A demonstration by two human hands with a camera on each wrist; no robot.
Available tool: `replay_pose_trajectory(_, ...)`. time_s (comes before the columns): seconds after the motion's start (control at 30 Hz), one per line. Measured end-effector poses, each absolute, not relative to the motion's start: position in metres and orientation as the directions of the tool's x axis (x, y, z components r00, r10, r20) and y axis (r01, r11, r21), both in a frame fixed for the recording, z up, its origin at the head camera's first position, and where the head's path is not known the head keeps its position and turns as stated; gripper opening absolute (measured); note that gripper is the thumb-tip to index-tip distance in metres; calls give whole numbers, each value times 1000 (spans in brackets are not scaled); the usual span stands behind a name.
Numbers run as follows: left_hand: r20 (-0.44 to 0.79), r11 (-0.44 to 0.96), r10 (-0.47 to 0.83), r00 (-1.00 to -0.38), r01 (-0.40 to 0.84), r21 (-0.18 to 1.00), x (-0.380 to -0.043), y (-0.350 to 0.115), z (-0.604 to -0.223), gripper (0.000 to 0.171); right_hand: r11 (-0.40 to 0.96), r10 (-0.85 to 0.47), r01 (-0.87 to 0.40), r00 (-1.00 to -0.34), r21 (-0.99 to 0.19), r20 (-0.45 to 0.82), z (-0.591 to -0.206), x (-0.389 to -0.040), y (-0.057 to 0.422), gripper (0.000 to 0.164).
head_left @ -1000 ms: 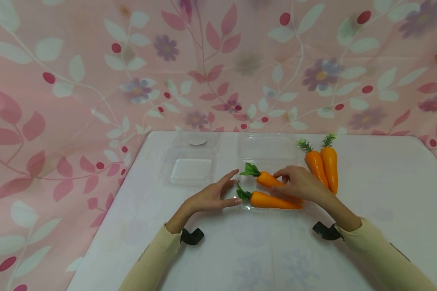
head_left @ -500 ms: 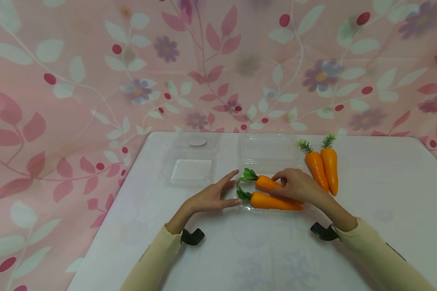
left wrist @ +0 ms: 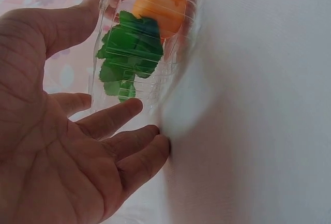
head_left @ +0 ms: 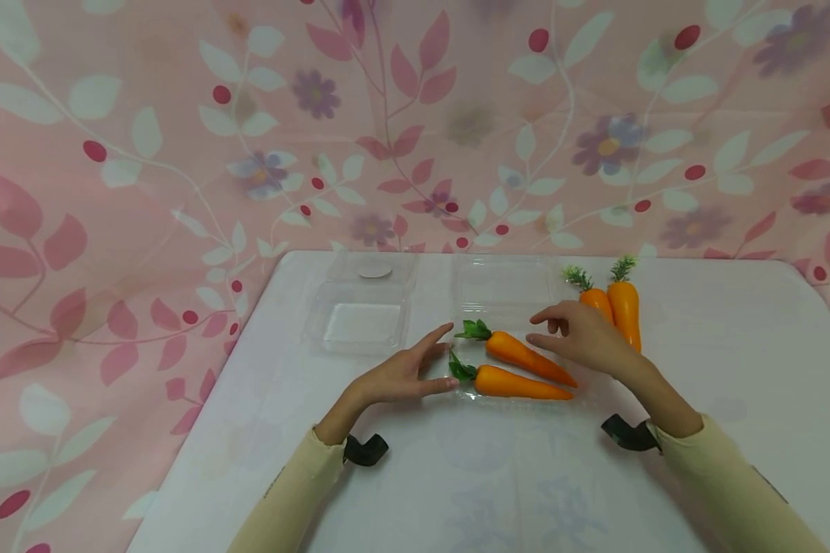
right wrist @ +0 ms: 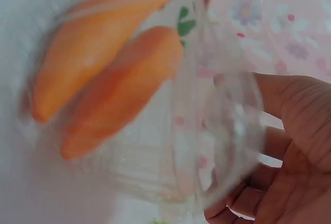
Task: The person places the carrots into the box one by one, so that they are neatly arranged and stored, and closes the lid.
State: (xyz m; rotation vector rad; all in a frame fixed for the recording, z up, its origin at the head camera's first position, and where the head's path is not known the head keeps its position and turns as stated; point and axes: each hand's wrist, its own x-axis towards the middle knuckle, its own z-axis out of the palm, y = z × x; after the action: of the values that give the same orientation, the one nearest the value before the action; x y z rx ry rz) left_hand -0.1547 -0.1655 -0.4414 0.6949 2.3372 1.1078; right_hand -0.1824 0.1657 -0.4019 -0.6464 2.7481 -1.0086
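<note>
Two orange carrots with leafy green tops, an upper carrot [head_left: 526, 358] and a lower carrot [head_left: 519, 382], lie side by side in a clear plastic container [right wrist: 145, 169]. Its hinged lid [head_left: 505, 280] stands folded back behind. At the container's left end my left hand [head_left: 404, 375] spreads its fingers, thumb right at the rim in the left wrist view. My right hand [head_left: 584, 338] hovers past the container's right side, fingers loosely bent and holding nothing. In the right wrist view, the clear plastic overlaps its fingertips.
Two more carrots with feathery tops, a left carrot [head_left: 596, 302] and a right carrot [head_left: 625, 307], lie at the right, partly behind my right hand. A second clear container [head_left: 363, 322], lid raised, stands at the left. A floral curtain [head_left: 415, 123] hangs behind the white table [head_left: 415, 491].
My right hand has let go of the upper carrot, lowered beside the other, and moved right toward the loose carrots. The left hand stays at the container's left end.
</note>
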Motion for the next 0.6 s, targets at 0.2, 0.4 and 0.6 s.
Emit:
replay_pose_trajectory(0.2,-182,543,615,-767,245,803,-155,-166,-440,91,697,-357,-322,-931,-641,80,-396,-197,181,36)
replay_pose_trajectory(0.4,-188,538,616,-765,234,810,-154,-166,-439,93,713,-225,-247,-967,-656,119,-398,-216,193,35)
replay_pose_trajectory(0.6,-187,547,616,-765,245,800,-154,-165,-438,92,723,-181,-209,-977,-659,112,-403,-232,201,38)
